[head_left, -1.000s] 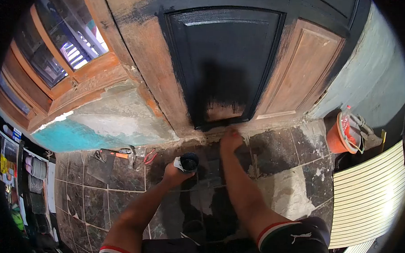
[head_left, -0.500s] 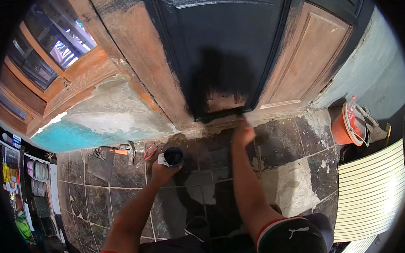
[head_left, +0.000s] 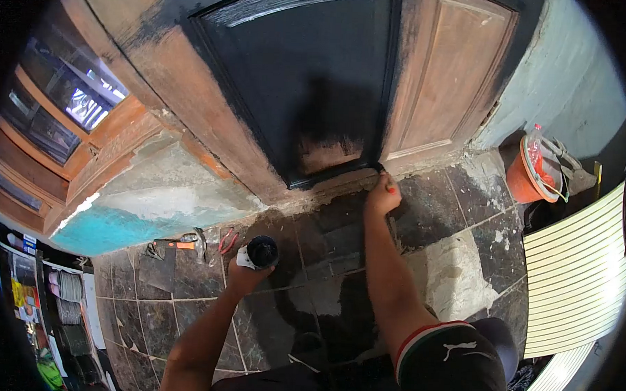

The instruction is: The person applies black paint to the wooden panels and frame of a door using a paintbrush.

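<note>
My left hand (head_left: 247,276) is closed around a small cup of black paint (head_left: 262,251), held above the tiled floor. At the lower right corner of the door's dark panel (head_left: 289,91), my right hand (head_left: 383,196) grips a paintbrush whose red handle end (head_left: 392,190) sticks out of the fist. Its bristles are hidden against the bottom moulding. Black paint covers most of this panel, while a patch of bare wood (head_left: 332,153) shows near its foot. The neighbouring door panel (head_left: 462,76) is bare brown wood.
A hammer (head_left: 186,245) and red-handled pliers (head_left: 228,240) lie on the floor by the wall. An orange bucket (head_left: 522,176) with items inside stands at the right, near a ribbed cream sheet (head_left: 579,274). Shelves with rope spools (head_left: 68,297) are at the left.
My right hand remains at the panel's lower right corner, its brush handle now clearer. The camera view has shifted, and the cup in my left hand shows slightly lower left.
</note>
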Action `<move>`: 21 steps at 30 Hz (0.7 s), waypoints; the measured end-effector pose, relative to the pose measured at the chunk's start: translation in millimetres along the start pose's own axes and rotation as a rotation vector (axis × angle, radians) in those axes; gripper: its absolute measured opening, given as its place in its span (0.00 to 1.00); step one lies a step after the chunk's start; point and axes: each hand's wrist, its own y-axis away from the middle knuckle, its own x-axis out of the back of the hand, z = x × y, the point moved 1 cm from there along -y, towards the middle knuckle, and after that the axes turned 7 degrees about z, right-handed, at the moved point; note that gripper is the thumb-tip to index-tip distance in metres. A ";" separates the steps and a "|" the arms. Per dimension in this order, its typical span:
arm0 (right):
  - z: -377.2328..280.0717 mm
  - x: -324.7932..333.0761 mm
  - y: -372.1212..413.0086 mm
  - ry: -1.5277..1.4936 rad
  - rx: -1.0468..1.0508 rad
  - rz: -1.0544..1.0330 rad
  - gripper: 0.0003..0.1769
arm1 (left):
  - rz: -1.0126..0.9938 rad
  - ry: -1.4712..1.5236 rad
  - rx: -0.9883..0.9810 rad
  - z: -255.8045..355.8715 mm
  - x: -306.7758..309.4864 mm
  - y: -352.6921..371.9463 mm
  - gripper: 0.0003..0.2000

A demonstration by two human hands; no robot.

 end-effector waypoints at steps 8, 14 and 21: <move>16.8 -10.3 96.7 -0.125 -0.131 -0.510 0.11 | -0.008 -0.138 -0.213 7.9 -12.4 -7.1 0.33; -8.8 3.0 13.0 -0.124 -0.292 -0.021 0.14 | 0.047 -0.120 -0.158 13.0 -21.1 -1.5 0.31; -10.1 -15.1 132.9 -0.182 -0.181 -0.376 0.12 | -0.042 -0.234 -0.010 -4.0 -10.8 -4.7 0.31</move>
